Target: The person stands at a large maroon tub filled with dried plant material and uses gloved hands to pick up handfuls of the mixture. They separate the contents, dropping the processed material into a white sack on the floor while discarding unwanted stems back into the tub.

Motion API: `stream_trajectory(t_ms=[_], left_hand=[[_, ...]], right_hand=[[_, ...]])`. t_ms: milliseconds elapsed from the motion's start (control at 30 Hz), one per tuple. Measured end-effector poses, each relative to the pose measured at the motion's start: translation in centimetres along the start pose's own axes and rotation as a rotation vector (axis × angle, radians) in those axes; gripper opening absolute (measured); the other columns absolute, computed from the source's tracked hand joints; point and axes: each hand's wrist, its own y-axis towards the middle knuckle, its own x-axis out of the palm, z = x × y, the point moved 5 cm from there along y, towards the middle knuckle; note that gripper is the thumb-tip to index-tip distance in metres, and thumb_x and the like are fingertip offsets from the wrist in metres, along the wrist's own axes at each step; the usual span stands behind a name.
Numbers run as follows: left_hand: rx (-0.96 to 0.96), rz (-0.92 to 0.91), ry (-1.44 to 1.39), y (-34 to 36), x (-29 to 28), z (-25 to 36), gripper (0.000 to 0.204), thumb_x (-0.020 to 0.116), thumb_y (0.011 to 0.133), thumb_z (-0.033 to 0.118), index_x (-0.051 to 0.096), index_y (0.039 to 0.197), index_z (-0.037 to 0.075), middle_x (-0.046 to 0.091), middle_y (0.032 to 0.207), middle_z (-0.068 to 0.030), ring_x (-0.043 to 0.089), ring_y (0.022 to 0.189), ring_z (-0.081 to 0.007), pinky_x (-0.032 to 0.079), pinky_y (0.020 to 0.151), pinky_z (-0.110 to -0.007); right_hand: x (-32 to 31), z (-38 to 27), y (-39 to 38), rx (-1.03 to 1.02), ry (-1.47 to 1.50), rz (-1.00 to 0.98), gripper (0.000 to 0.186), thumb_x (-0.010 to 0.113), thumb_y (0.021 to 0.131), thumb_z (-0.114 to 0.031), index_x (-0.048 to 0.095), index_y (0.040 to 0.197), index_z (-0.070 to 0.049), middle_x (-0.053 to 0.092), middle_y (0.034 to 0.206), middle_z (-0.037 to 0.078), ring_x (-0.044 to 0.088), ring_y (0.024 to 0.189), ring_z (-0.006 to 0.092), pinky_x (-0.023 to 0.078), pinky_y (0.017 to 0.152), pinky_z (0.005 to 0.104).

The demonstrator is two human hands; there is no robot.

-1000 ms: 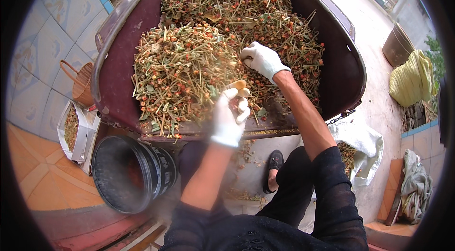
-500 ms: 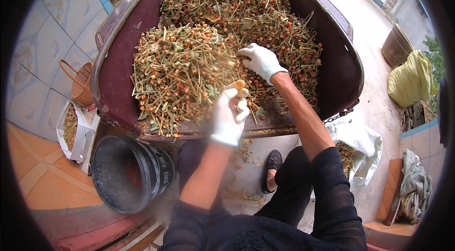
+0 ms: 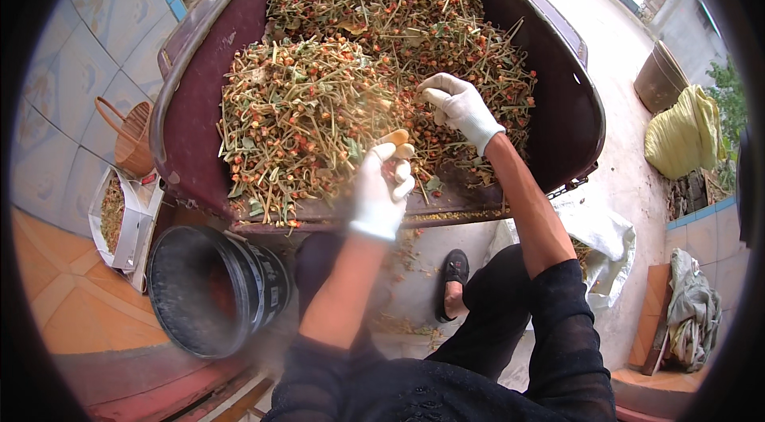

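Heaps of dried stems with small orange-red heads [image 3: 307,107] lie in a maroon metal cargo bed [image 3: 188,115]. My left hand [image 3: 384,191], in a white glove, is above the bed's near edge, fingers curled upward. One fingertip of that glove looks tan. Something reddish shows between the curled fingers, too small to name. Over the right part of the heap, my right hand [image 3: 462,109], also white-gloved, has thumb and fingertips pinched together. Whatever is in the pinch cannot be made out. A blurry smear lies over the left glove and nearby stems.
A black bucket [image 3: 267,282] lies tilted at lower left. Beside it are a white bag [image 3: 142,219] of plant bits and a wicker basket [image 3: 134,139]. Right of my legs is a white sack [image 3: 610,247]. A yellow sack [image 3: 681,135] and brown bucket [image 3: 661,78] stand farther right.
My right hand has moved a little to the right, off the stems it was touching, its fingertips now pinched. My left hand stays nearly in place. The whole view has shifted slightly.
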Motion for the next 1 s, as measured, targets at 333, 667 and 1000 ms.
stream_trajectory(t_ms=[333, 667, 1000], left_hand=[[0.011, -0.032, -0.037, 0.4, -0.2, 0.3, 0.020, 0.049, 0.094, 0.012, 0.060, 0.108, 0.002, 0.065, 0.080, -0.0080, 0.050, 0.053, -0.0097, 0.033, 0.035, -0.021], [-0.005, 0.025, -0.038, -0.1, -0.1, 0.5, 0.017, 0.051, 0.093, 0.011, 0.062, 0.103, 0.003, 0.064, 0.079, -0.0072, 0.044, 0.052, -0.0091, 0.031, 0.035, -0.021], [-0.011, 0.012, -0.019, -0.1, 0.0, 0.3, 0.018, 0.051, 0.094, 0.012, 0.061, 0.105, 0.002, 0.064, 0.080, -0.0075, 0.045, 0.053, -0.0093, 0.031, 0.035, -0.021]], right_hand=[[-1.5, -0.8, -2.2, -0.426, -0.504, 0.203, 0.014, 0.068, 0.088, -0.020, 0.072, 0.100, -0.012, 0.069, 0.090, 0.009, 0.066, 0.075, 0.0211, 0.051, 0.070, 0.0330], [3.1, -0.4, 4.1, -0.443, -1.019, 0.185, 0.013, 0.064, 0.084, -0.014, 0.073, 0.094, -0.015, 0.065, 0.091, 0.012, 0.067, 0.086, 0.0308, 0.054, 0.077, 0.0404], [0.6, 0.1, 3.7, -0.336, -0.454, 0.109, 0.013, 0.066, 0.089, -0.012, 0.067, 0.100, -0.005, 0.070, 0.093, 0.006, 0.065, 0.077, 0.0164, 0.052, 0.072, 0.0312]])
